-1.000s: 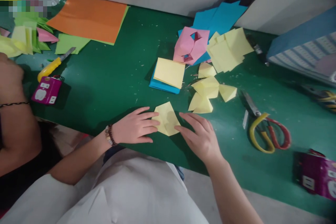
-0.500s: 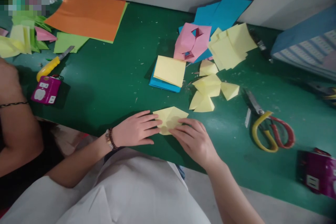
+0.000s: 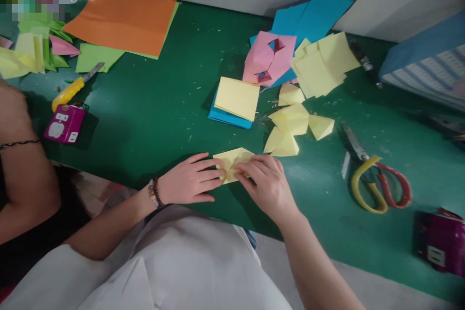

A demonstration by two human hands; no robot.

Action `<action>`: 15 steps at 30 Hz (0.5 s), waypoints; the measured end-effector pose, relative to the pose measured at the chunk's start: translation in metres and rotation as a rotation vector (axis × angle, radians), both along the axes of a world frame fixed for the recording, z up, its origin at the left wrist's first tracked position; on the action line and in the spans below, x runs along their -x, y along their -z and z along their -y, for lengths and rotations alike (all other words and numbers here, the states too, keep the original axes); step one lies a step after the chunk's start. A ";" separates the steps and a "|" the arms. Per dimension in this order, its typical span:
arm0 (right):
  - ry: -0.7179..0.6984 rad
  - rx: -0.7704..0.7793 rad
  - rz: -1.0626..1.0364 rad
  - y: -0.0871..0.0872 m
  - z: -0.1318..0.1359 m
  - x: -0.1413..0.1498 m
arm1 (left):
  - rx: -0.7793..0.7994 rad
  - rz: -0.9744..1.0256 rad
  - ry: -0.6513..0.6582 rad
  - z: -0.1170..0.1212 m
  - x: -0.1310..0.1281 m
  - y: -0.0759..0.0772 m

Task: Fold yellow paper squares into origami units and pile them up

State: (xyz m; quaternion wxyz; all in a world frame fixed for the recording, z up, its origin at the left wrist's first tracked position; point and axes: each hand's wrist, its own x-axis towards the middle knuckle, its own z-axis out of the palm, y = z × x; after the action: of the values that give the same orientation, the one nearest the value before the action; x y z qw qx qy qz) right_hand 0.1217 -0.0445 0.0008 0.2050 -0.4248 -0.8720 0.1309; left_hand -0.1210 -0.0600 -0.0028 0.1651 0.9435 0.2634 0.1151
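Here, the left hand (image 3: 188, 178) and right hand (image 3: 264, 186), grips spread flat, press one yellow fold (image 3: 228, 161); four more folds (image 3: 289, 119) lie at 2 o'clock.

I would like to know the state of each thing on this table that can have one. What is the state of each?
Left hand, open, fingertips on the paper.
Right hand, open, fingers on the paper.
Yellow paper, folded, under both hands.
Pink paper model, folded, with openings.
Scissors, closed, lying flat.
Craft knife, blade out.
Orange sheet, lying flat.
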 end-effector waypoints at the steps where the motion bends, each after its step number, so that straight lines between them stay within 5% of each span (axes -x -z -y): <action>1: 0.001 0.002 0.000 0.000 0.000 0.000 | 0.003 -0.005 -0.003 0.000 0.000 0.000; 15: 0.039 0.085 0.009 -0.002 -0.003 0.002 | 0.011 -0.031 0.012 -0.001 0.001 -0.001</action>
State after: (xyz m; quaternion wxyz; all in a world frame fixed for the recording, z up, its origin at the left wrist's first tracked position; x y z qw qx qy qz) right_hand 0.1196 -0.0418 0.0027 0.1852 -0.4508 -0.8581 0.1619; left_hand -0.1217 -0.0587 -0.0019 0.1670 0.9458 0.2609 0.0978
